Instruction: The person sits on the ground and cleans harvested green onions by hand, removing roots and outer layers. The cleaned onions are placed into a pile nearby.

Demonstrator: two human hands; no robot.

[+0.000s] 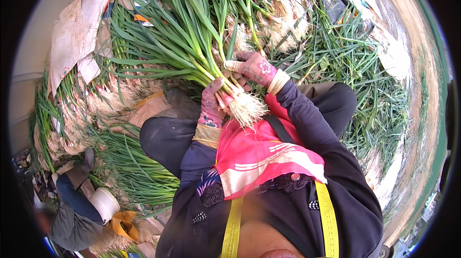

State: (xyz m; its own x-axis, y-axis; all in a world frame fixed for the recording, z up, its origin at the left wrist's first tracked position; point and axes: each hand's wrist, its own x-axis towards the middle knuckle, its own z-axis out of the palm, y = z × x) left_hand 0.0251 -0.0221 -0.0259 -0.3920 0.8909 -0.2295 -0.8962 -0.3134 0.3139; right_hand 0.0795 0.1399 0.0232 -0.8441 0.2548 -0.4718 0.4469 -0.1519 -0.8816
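A bunch of green garlic (201,63) with flat leaves, pinkish bulb ends and pale roots (248,110) lies tilted across my lap, leaves pointing away and roots towards me. My left hand (210,105), in a pink flowered glove, grips it around the lower stems. On the other side, my right hand (254,69) wears a matching glove. Its thumb and fingers are curled at the stems, with a green leaf at their tips; exactly what they pinch is partly hidden. A red and white apron (266,164) covers my lap beneath the roots.
More garlic with roots (281,20) lies straight ahead. Loose green leaves (371,106) are heaped on my right. Rows of bunches (115,96) stand left, partly under a pale sheet (74,34). Another person (75,207) sits at lower left beside a white bucket (104,204) and garlic leaves (140,164).
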